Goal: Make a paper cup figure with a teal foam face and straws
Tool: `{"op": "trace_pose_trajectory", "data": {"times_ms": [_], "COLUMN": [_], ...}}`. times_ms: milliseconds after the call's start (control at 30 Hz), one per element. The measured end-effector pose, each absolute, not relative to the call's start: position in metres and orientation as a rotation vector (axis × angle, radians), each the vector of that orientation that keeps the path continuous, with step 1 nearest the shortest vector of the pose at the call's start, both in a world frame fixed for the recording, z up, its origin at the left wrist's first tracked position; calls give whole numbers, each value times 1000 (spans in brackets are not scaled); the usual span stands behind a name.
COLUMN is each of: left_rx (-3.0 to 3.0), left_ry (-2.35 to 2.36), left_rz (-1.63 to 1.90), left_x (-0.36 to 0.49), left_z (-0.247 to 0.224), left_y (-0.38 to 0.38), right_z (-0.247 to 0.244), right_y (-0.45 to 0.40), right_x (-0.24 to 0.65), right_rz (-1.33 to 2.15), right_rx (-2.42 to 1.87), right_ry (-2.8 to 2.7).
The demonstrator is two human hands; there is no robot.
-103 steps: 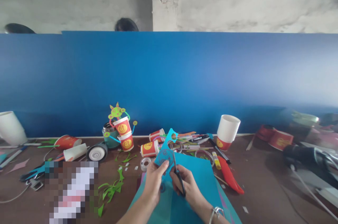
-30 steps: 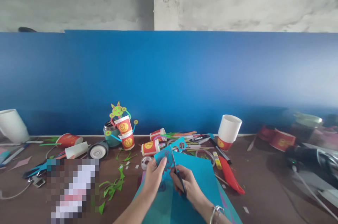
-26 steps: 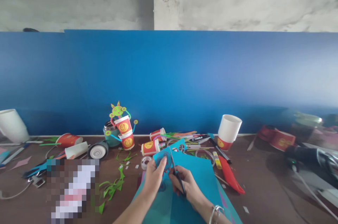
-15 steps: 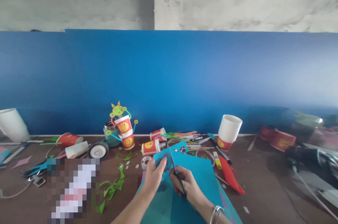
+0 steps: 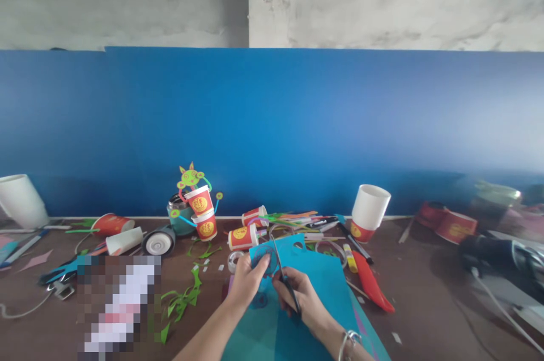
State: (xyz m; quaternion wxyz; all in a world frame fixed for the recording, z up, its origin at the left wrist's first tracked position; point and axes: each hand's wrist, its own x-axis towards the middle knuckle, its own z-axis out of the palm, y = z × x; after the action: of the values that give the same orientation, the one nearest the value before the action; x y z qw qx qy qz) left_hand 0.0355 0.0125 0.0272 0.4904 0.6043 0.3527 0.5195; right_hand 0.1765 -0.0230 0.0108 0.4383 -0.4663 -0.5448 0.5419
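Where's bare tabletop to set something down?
Widest: tabletop between red pouch and black object, bar small white scraps. Narrower: between green scraps and blue sheets, partly under the left forearm. Crowded: the strip beyond the left hand and right hand, full of toppled cups and pens.

- Brown desk [image 5: 425, 298], cluttered
- Blue sheets [image 5: 325, 279], overlapping, near the middle
- Green scraps [image 5: 183, 301], left of the sheets
- Clear tape roll [image 5: 234, 262], beside the sheets
- Yellow glue stick [image 5: 350, 259], beside the red pointed item [image 5: 372, 286]
- White-and-red cup stack [image 5: 369, 209], upright
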Motion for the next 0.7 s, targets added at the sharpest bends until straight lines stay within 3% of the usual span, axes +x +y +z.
{"op": "trace_pose_trajectory", "data": {"times_ms": [700], "left_rx": [1427], "left_ry": [800], "left_rz": [1181], "left_x": [29], "left_z": [22], "left_y": [20], "right_z": [16], "right_y": [-25], "right_x": [177], "right_rz": [1361], "right_rx": [-1206], "right_ry": [-1351]}}
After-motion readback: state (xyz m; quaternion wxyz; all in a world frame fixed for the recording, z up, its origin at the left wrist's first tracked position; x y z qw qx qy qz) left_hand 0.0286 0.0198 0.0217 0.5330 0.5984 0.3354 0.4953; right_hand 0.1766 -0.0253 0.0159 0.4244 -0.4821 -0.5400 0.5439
